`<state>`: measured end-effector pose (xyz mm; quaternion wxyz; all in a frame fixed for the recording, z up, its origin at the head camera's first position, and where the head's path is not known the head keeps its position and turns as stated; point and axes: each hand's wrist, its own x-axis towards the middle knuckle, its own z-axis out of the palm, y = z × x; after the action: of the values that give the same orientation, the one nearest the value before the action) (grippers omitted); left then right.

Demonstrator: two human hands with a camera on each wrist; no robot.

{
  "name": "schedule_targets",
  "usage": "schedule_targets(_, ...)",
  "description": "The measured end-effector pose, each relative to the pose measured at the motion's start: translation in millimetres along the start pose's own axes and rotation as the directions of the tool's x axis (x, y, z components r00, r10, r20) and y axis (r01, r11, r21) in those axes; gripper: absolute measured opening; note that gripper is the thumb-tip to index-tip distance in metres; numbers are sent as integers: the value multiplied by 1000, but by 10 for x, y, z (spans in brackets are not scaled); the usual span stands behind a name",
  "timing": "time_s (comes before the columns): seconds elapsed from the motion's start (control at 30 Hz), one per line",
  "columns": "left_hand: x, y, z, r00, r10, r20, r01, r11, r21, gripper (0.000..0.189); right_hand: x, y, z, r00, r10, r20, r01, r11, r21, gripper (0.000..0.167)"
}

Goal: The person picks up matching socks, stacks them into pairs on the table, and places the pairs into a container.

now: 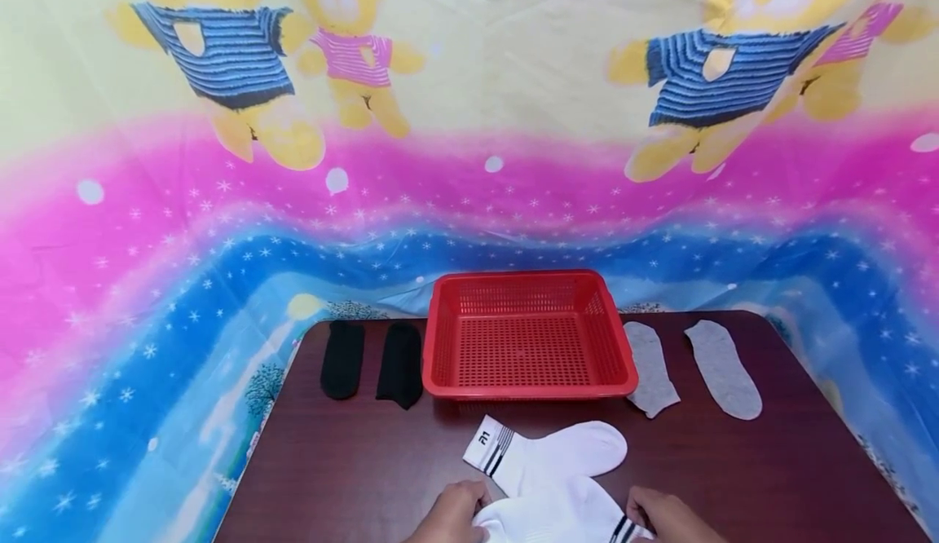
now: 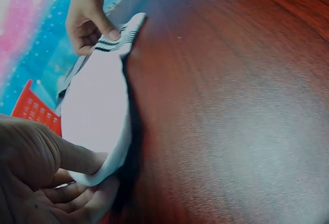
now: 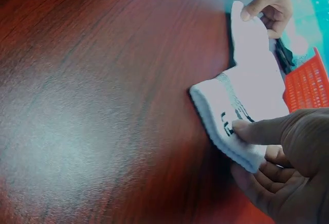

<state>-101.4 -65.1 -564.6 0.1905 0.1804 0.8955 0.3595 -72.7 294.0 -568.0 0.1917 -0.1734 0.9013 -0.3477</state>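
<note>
A white sock (image 1: 539,523) with dark stripes at its cuff is stretched sideways between my two hands, low in the head view. My left hand (image 1: 449,517) pinches its toe end; in the left wrist view the thumb lies on top of the white knit and fingers sit beneath. At the other end, my right hand (image 1: 671,518) pinches the cuff (image 3: 229,116), thumb over the dark lettering. Another white sock (image 1: 587,445) lies flat just beyond, its striped cuff to the left and toe to the right, partly covered by the held one.
Behind the socks stands a red plastic basket (image 1: 528,392) with perforated walls. Two black socks (image 1: 342,359) lie left of it, two grey socks (image 1: 726,368) to its right. The dark wooden table (image 1: 345,461) ends at a printed cloth backdrop (image 1: 484,176).
</note>
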Motion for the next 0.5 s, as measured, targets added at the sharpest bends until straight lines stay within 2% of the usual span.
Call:
schedule_targets(0.17, -5, 3, 24, 1000, 17, -19, -15, 994, 106, 28, 10, 8, 31, 999, 38, -4, -38, 998, -42, 34)
schedule_targets(0.23, -14, 17, 19, 999, 39, -25, -34, 984, 172, 29, 4, 21, 39, 1000, -5, -31, 2, 995, -102, 34)
schedule_targets(0.33, -41, 62, 8, 997, 69, -40, -54, 950, 307, 31, -13, 39, 45, 996, -62, -63, 49, 979, -199, 35)
schedule_targets(0.37, -53, 85, 3, 998, 58, -33, -44, 940, 338, 32, -19, 44, 55, 993, -90, -72, 71, 971, -229, 36)
schedule_targets(0.4, -63, 107, -3, 998, 53, -23, -40, 927, 373, 34, -27, 52, 72, 985, -144, -94, 114, 958, -262, 38)
schedule_targets(0.47, -81, 154, -16, 999, 52, 0, -48, 911, 409, 36, -22, 70, 129, 950, -277, -146, 220, 922, -320, 40)
schedule_targets(0.5, -91, 174, -21, 998, 60, 20, -62, 911, 407, 36, -8, 91, 174, 912, -370, -175, 291, 888, -355, 40)
